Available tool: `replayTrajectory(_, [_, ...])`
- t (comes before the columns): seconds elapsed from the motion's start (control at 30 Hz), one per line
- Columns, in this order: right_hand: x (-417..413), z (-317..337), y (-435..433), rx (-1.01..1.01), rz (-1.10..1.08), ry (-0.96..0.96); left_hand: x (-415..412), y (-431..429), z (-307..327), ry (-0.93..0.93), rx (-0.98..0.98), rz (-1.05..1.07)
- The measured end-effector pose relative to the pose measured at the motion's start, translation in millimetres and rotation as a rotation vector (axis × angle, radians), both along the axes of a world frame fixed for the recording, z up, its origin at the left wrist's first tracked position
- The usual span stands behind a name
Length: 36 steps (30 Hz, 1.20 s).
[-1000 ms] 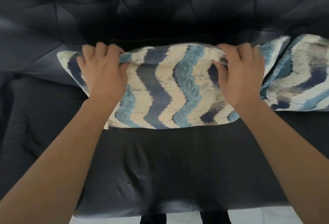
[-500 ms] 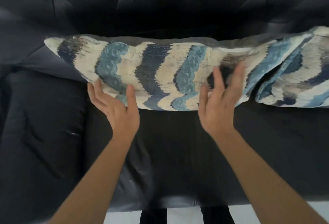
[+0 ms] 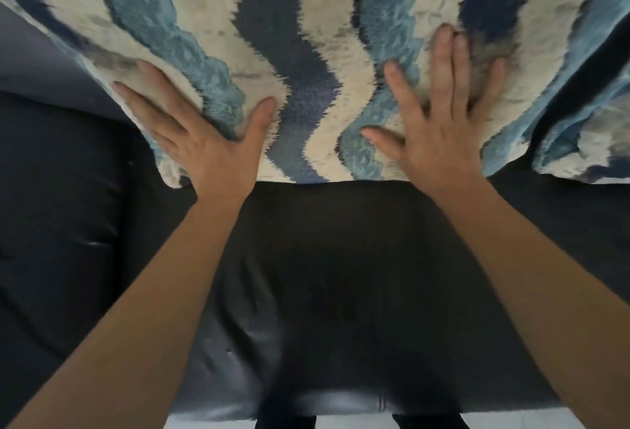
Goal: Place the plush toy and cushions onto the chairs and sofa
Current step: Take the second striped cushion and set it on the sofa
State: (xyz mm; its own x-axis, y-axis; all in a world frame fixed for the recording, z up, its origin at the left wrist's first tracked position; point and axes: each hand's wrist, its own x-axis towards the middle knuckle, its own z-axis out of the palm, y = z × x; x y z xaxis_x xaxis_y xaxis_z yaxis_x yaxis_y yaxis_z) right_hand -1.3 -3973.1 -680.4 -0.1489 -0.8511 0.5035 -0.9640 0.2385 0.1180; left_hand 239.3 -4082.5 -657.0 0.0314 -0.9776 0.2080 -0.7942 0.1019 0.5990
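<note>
A cushion (image 3: 300,53) with wavy blue, navy and cream stripes stands on the dark sofa seat (image 3: 341,275) and fills the top of the view. My left hand (image 3: 204,142) lies flat on its lower left part, fingers spread. My right hand (image 3: 439,121) presses flat on its lower right part, fingers apart. Neither hand grips it. A second cushion (image 3: 586,142) of the same pattern sits touching it at the right edge. No plush toy is in view.
The sofa's dark padded armrest (image 3: 58,224) rises at the left. Below the seat's front edge, a strip of pale floor (image 3: 358,422) shows with my dark legs (image 3: 286,423) on it.
My hands let go of the cushion's top edge, dropped to its lower part and now press flat on its face. The view has moved much closer to the cushion.
</note>
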Motion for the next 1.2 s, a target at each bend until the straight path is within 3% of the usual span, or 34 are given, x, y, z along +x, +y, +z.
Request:
replayTrajectory(0.13, [31, -29, 58, -0.089, -0.167, -0.259, 24, 47, -33, 0.07, 0.065, -0.033])
replayTrajectory(0.27, [21, -57, 54, 0.024, -0.379, -0.349, 12, 50, -61, 0.084, 0.162, -0.11])
replayTrajectory(0.4, [18, -65, 35, 0.028, -0.361, -0.345, 3, 36, -64, 0.093, 0.162, -0.096])
replayTrajectory(0.5, [34, -47, 52, -0.03, -0.281, -0.378, 16, 47, -48, 0.081, 0.005, -0.076])
replayTrajectory(0.63, [42, -3, 27, -0.098, 0.012, -0.192, 3, 30, -8, -0.144, -0.328, -0.082])
replayTrajectory(0.73, [29, 27, -20, -0.019, 0.008, -0.116, -15, -6, 7, -0.401, -0.347, -0.126])
replayTrajectory(0.8, [24, 34, -31, 0.034, -0.022, -0.128, -18, -14, 10, -0.434, -0.315, -0.141])
replayTrajectory(0.93, [20, 18, 7, -0.119, -0.155, -0.298, 5, 12, 8, -0.258, -0.239, -0.142])
replayTrajectory(1.0, [12, 4, 31, -0.054, -0.343, -0.548, 23, 26, -7, -0.007, -0.001, -0.095])
replayTrajectory(1.07, [6, -10, 45, 0.04, -0.424, -0.681, 34, 35, -25, 0.196, 0.248, -0.089])
replayTrajectory(1.2, [20, -14, 43, 0.023, -0.392, -0.634, 34, 46, -37, 0.189, 0.304, -0.107])
